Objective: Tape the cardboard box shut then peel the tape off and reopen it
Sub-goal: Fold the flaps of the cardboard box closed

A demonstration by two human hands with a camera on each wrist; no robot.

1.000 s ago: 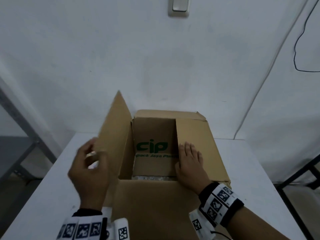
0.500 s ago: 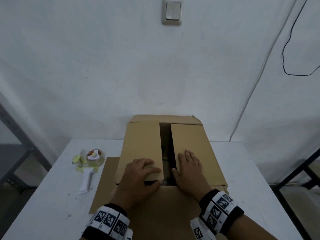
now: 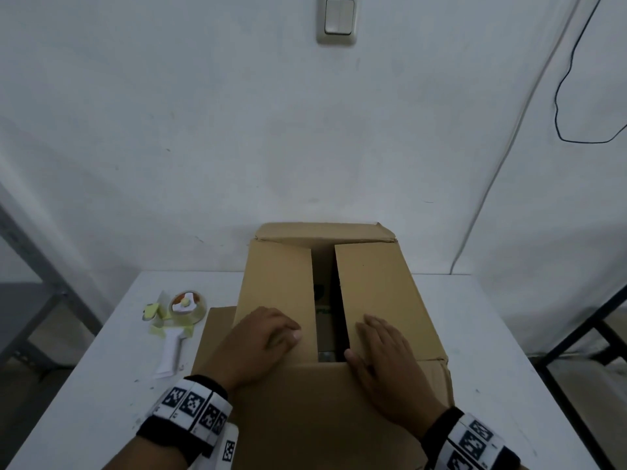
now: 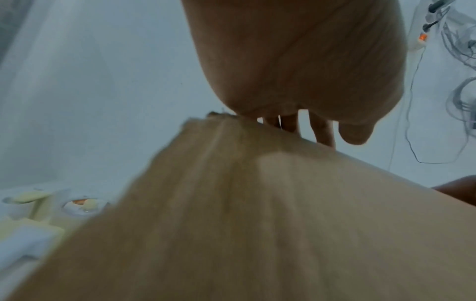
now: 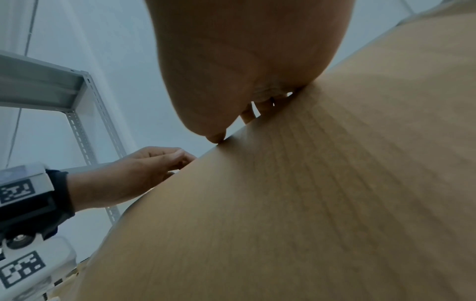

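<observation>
The brown cardboard box (image 3: pixel 383 286) stands on the white table (image 3: pixel 492 334), with its left and right flaps folded down and a dark gap between them. My left hand (image 3: pixel 264 337) rests on the left flap with bent fingers, thumb by the flap's inner edge. My right hand (image 3: pixel 383 351) lies flat on the right flap, thumb at the gap. The near flap (image 3: pixel 322 408) lies open toward me, and the far flap (image 3: pixel 322 232) leans back. A tape dispenser (image 3: pixel 179 317) lies on the table left of the box. The left wrist view shows the palm (image 4: pixel 296 61) over cardboard (image 4: pixel 257 224).
A grey metal shelf frame (image 3: pixel 34 266) stands to the left of the table, and a black frame (image 3: pixel 576 340) to the right. The wall behind carries a light switch (image 3: pixel 337 20) and a black cable (image 3: pixel 559 96). Bare table surface lies to the right of the box.
My left hand has folded the upright left flap down onto the box and now rests on it. The tape dispenser has come into sight. My right hand has stayed on the right flap.
</observation>
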